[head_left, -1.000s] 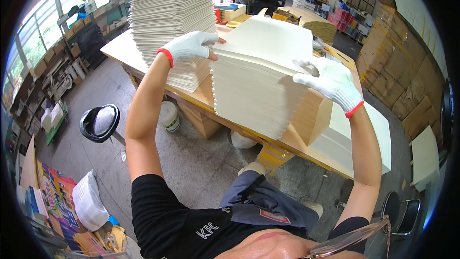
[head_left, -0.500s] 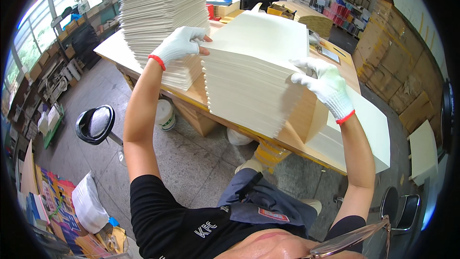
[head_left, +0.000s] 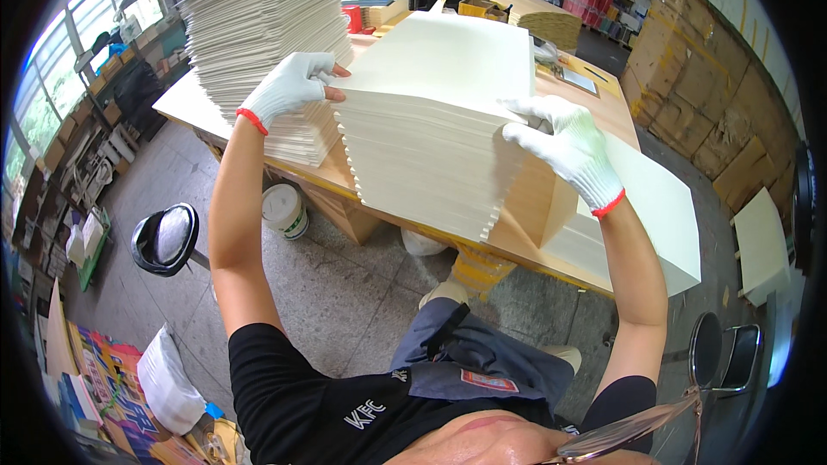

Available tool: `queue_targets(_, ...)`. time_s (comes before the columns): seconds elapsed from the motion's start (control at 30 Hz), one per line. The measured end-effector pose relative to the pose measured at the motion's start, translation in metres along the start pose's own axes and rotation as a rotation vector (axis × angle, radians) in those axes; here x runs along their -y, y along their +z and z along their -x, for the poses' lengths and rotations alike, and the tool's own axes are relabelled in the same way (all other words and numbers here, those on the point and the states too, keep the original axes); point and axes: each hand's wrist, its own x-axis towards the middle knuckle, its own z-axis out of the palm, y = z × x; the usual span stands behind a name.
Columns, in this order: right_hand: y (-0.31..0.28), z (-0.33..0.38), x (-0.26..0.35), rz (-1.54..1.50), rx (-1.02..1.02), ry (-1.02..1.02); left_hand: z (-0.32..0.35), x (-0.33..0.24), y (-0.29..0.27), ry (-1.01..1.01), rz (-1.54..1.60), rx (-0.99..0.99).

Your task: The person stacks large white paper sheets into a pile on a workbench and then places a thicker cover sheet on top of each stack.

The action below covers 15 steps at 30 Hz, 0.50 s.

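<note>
A tall stack of white sheets [head_left: 431, 151] with a wavy-edged near face stands at the table's front edge. My left hand [head_left: 295, 84], in a white glove with bare fingertips, is closed at its upper left corner, thumb and finger about the edge of the top sheets. At the upper right corner my right hand [head_left: 568, 142], gloved in white with a red cuff, pinches the edge between thumb and fingers. How many layers each hand grips cannot be made out. A taller, uneven stack of pale sheets [head_left: 267, 34] rises beside my left hand.
The wooden table [head_left: 525, 207] carries another low white stack [head_left: 655, 207] at right and a clipboard [head_left: 577, 80] behind. On the floor are a white bucket [head_left: 284, 210] and a black stool [head_left: 165, 239]. Large cardboard boxes [head_left: 689, 77] stand at far right.
The whole view has shifted slightly, with the table and stacks now a little farther left. Both hands stay at the same corners of the stack.
</note>
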Motion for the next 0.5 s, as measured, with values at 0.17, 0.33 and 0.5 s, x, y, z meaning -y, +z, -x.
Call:
queue_targets(0.17, 0.001, 0.000, 0.003, 0.022, -0.014, -0.023, -0.002, 0.001, -0.002, -0.026, 0.005, 0.015)
queue_targets(0.33, 0.004, 0.005, 0.001, 0.026, -0.067, -0.066, 0.000, -0.003, 0.000, -0.004, 0.045, 0.000)
queue_targets(0.5, 0.034, 0.019, -0.028, 0.522, -0.429, -0.452, 0.002, -0.006, 0.000, 0.012, 0.026, 0.008)
